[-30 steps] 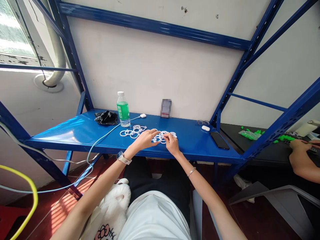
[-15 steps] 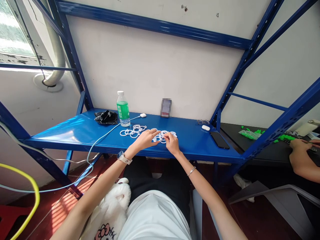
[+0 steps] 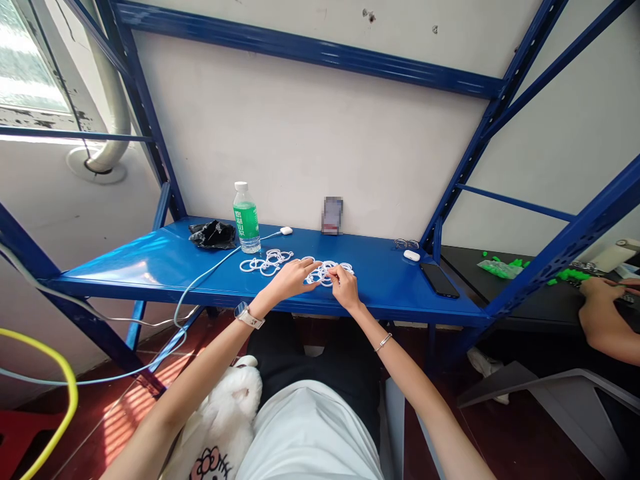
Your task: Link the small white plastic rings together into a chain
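Note:
Both my hands rest on the blue metal shelf [image 3: 150, 267] over a cluster of white plastic rings [image 3: 327, 272]. My left hand [image 3: 290, 279] wears a watch at the wrist, and its fingers pinch a ring at the cluster's left edge. Facing it, my right hand [image 3: 344, 285] has fingertips pinched on the same cluster of rings. A second chain of white rings [image 3: 266, 261] lies loose just left of my left hand.
A green-labelled water bottle [image 3: 246, 219], a black crumpled bag [image 3: 213, 235], a white cable [image 3: 200, 280], a small upright card [image 3: 332, 216], an earbud case [image 3: 411, 255], glasses and a dark phone [image 3: 439, 280] sit on the shelf. Another person's hand [image 3: 600, 293] works at the right table with green parts.

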The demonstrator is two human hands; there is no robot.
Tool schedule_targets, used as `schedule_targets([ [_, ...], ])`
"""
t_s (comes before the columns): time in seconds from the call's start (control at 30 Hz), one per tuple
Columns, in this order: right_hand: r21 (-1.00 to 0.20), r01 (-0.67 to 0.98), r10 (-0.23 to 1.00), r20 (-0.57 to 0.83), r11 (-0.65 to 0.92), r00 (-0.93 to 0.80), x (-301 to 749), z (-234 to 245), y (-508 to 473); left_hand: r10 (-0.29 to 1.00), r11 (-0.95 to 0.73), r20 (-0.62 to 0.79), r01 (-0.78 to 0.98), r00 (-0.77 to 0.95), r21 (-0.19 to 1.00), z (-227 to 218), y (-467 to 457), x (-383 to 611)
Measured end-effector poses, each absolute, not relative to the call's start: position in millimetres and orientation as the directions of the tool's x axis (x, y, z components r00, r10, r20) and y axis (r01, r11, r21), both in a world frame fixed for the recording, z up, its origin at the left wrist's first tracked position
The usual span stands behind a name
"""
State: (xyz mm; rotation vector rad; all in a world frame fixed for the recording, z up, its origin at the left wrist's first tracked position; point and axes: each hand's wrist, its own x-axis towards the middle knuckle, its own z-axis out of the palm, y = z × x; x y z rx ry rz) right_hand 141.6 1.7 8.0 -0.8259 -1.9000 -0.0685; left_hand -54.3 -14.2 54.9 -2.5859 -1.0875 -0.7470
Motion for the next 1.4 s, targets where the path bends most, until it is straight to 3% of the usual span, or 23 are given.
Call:
schedule_targets([
  [0.43,-0.336,0.595,0.582,0.762,0.730,-0.285,140,17,-5,0.645,-0.688,0.503,0.724,0.575,0.054,66,-20,-57],
  [0.7,-0.291,0.580,0.534,0.789,0.761,-0.303,139,19,-7,0.642,-0.685,0.505,0.727,0.577,0.041,64,-19,-56],
  [1.1,-0.297,0.606,0.564,0.765,0.738,-0.311,140,17,-6,0.630,-0.684,0.513,0.730,0.583,0.010,62,-18,-56],
  [1.27,-0.294,0.650,0.569,0.780,0.701,-0.261,139,17,-6,0.666,-0.670,0.498,0.738,0.555,0.073,59,-15,-58],
  [1.4,-0.304,0.746,0.550,0.829,0.593,-0.099,139,15,-2,0.718,-0.607,0.476,0.791,0.508,0.071,60,-7,-72],
])
